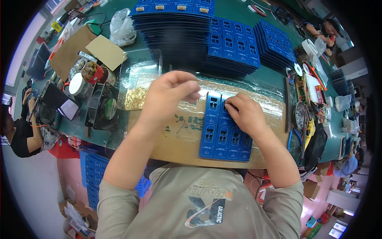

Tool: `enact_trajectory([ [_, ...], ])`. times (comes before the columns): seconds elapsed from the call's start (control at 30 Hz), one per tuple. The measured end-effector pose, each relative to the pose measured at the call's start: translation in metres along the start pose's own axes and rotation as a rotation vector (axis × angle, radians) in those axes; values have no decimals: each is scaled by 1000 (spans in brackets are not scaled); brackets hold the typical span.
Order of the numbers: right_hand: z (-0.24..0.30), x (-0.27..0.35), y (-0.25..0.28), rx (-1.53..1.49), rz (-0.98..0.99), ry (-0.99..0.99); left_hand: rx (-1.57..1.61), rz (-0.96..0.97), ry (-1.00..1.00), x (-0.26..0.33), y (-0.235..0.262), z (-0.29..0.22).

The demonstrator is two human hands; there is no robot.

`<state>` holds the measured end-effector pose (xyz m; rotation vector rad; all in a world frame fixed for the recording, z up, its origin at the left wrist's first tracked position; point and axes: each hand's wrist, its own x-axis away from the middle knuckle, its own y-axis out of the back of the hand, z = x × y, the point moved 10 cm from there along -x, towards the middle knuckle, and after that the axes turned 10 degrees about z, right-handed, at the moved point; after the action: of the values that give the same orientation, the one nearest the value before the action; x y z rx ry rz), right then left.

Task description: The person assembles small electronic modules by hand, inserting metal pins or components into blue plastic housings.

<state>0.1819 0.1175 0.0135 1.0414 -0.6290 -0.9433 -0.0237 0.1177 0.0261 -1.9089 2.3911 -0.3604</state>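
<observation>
Covering part of the blue tray, both hands hide their fingertips.

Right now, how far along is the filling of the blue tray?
Done: cannot tell which cells of the blue tray are already filled. In hand: right hand presses on its upper cells; left hand hovers pinched, contents unseen. Left: tall stacks of blue trays behind, plus a clear tray of brass parts.

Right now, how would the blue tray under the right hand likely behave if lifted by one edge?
The blue tray looks thin and moulded, so probably light and slightly bendy. Its pockets seem shallow, so tilting might spill parts. The right hand presses it flat on the cardboard sheet.
</observation>
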Motion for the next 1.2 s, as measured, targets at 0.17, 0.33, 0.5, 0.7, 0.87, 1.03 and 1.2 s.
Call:
enact_trajectory([
  [0.17,2,-1,1,23,24,-33,147,35,82,-27,-16,37],
  [0.33,-2,2,-2,-7,26,-105,186,44,177,-37,-18,65],
  [0.5,-9,0,-1,-67,69,-126,165,54,226,-38,-14,82],
  [0.7,-20,-8,-5,-197,86,-233,171,82,230,-31,-21,77],
  [0.87,-21,-10,-8,-198,122,-263,183,111,223,-27,-25,72],
  [1.03,4,-17,12,-394,30,-152,188,182,160,-25,-33,67],
  [1.2,15,-31,12,-606,49,-91,184,201,188,-22,-36,64],
])
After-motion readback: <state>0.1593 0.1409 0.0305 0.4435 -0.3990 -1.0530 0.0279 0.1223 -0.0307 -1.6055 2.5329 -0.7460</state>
